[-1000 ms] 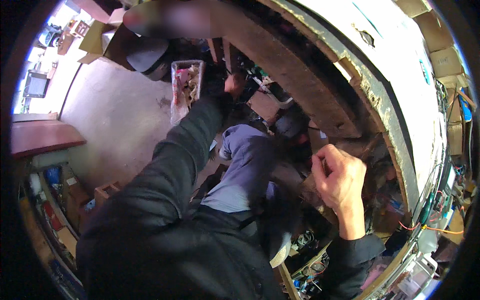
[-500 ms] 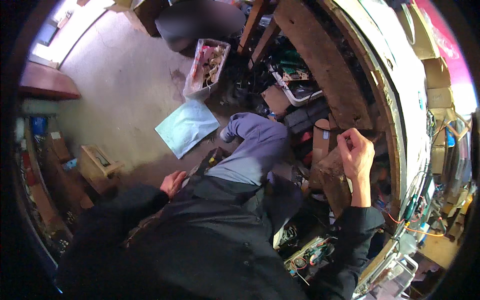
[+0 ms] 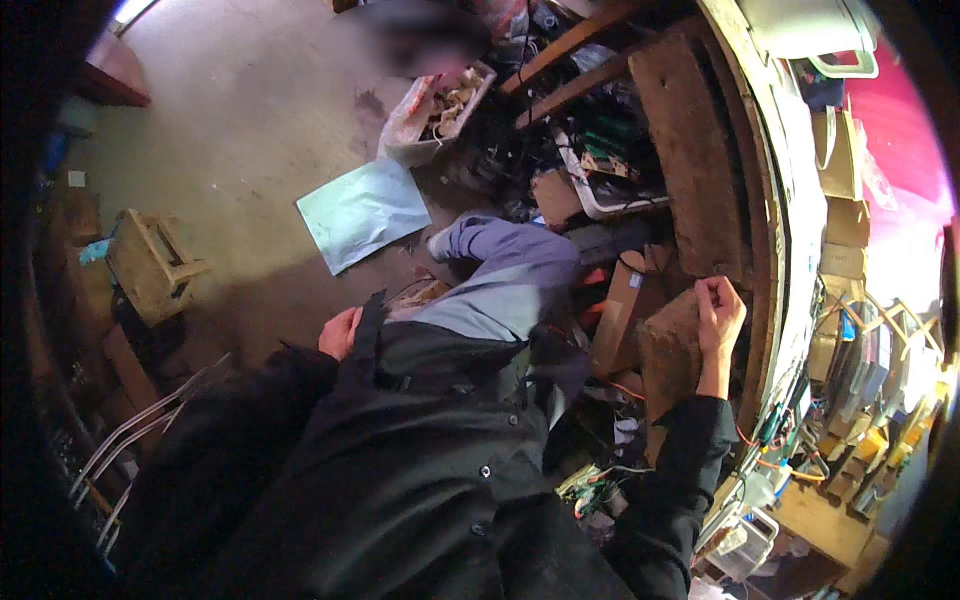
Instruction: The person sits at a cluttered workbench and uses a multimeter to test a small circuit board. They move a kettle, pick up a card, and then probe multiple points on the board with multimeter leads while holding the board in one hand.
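Note:
My left hand (image 3: pixel 341 333) is closed at the front edge of my black jacket (image 3: pixel 430 440). A corner of the jacket stands up beside it, and some of the fingers are hidden behind the cloth. Off to the right, my right hand (image 3: pixel 720 310) has its fingers curled together. Whatever is inside them, if anything, does not show. Below and beside that hand is a brown wooden block (image 3: pixel 672 345). A cardboard piece (image 3: pixel 617 310) leans to its left. My leg in grey-blue trousers (image 3: pixel 505 255) stretches forward between the hands.
A pale sheet (image 3: pixel 363 215) lies on the floor ahead, near a bin of scraps (image 3: pixel 450 110). A small wooden stool (image 3: pixel 155 265) stands left, above a metal-tube frame (image 3: pixel 150 430). The workbench edge (image 3: pixel 775 250) curves along the right. Wires and parts (image 3: pixel 595 485) lie below.
My left hand has drawn slightly back and now closes at the jacket's edge, which is raised. My right hand is lower and its fingers more curled. The view has shifted toward the right.

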`<state>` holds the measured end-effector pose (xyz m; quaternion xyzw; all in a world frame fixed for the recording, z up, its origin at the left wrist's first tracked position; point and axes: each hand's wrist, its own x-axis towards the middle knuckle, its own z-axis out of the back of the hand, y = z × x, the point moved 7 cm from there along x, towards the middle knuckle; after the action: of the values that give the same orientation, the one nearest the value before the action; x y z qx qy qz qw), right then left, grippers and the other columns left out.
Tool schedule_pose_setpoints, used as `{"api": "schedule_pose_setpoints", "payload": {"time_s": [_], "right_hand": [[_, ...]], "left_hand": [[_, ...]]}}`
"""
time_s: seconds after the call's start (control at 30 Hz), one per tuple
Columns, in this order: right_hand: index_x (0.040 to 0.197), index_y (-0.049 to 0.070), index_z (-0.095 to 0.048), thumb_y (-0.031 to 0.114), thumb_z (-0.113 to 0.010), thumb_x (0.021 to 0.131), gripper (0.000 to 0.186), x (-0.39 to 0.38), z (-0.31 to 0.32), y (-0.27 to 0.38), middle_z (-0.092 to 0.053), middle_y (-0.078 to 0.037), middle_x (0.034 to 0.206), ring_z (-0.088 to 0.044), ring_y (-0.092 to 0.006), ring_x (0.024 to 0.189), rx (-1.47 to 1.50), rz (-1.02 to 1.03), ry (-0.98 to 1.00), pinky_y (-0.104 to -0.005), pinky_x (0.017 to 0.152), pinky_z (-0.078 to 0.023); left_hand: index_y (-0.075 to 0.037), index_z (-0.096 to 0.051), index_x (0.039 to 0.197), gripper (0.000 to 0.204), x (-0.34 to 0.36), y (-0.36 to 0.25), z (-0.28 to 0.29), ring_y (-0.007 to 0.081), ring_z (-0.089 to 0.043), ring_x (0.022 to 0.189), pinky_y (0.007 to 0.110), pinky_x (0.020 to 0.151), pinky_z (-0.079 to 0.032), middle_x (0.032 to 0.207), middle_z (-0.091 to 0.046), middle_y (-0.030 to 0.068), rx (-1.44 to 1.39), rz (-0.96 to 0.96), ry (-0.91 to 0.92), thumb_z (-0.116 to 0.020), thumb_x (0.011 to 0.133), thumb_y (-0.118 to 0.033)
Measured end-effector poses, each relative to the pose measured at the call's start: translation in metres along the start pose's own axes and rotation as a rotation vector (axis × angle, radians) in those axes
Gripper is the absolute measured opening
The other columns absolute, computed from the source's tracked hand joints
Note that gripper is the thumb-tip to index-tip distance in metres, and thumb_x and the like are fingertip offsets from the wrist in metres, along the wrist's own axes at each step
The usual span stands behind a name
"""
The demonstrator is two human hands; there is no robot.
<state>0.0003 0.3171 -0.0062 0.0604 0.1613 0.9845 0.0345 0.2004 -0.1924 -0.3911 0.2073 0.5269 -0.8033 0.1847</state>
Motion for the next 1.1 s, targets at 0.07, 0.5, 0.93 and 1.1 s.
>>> {"api": "schedule_pose_setpoints", "payload": {"time_s": [0.07,0.5,0.93,1.1], "right_hand": [[0.087,0.0,-0.067,0.018,-0.071,0.089,0.018,0.004,0.0,0.006,-0.062,-0.008,0.069,-0.055,-0.0121,0.064,-0.019,-0.008,0.011,-0.0291,0.062,-0.047],[0.087,0.0,-0.067,0.019,-0.072,0.088,0.019,0.005,0.0,0.001,-0.065,-0.009,0.07,-0.06,-0.0147,0.063,-0.098,-0.015,0.002,-0.0297,0.062,-0.048],[0.089,0.001,-0.068,0.018,-0.07,0.091,0.017,0.0,0.005,-0.002,-0.062,-0.007,0.067,-0.054,-0.0107,0.06,-0.045,-0.078,-0.06,-0.0284,0.058,-0.046],[0.09,0.001,-0.068,0.016,-0.07,0.091,0.016,-0.002,0.004,-0.002,-0.062,-0.006,0.068,-0.053,-0.0101,0.061,0.046,-0.081,-0.099,-0.0277,0.059,-0.045]], "left_hand": [[-0.005,-0.066,0.104,0.042,0.0,0.0,-0.002,0.0437,-0.064,0.095,0.045,0.079,-0.051,0.096,-0.067,0.0227,-0.035,0.031,0.004,-0.049,0.104,-0.043],[-0.008,-0.051,0.145,0.041,-0.001,-0.021,-0.007,0.0197,-0.06,0.116,0.03,0.102,-0.045,0.134,-0.061,0.0117,-0.375,-0.236,0.085,-0.05,0.107,-0.024],[-0.004,-0.058,0.134,0.037,0.003,-0.01,-0.001,0.0201,-0.063,0.111,0.033,0.097,-0.048,0.119,-0.068,0.014,-0.236,-0.076,0.055,-0.053,0.105,-0.027],[-0.004,-0.057,0.134,0.039,-0.001,-0.028,0.008,0.0234,-0.064,0.115,0.034,0.099,-0.047,0.122,-0.068,0.0161,-0.109,-0.038,0.049,-0.05,0.106,-0.03]]}}
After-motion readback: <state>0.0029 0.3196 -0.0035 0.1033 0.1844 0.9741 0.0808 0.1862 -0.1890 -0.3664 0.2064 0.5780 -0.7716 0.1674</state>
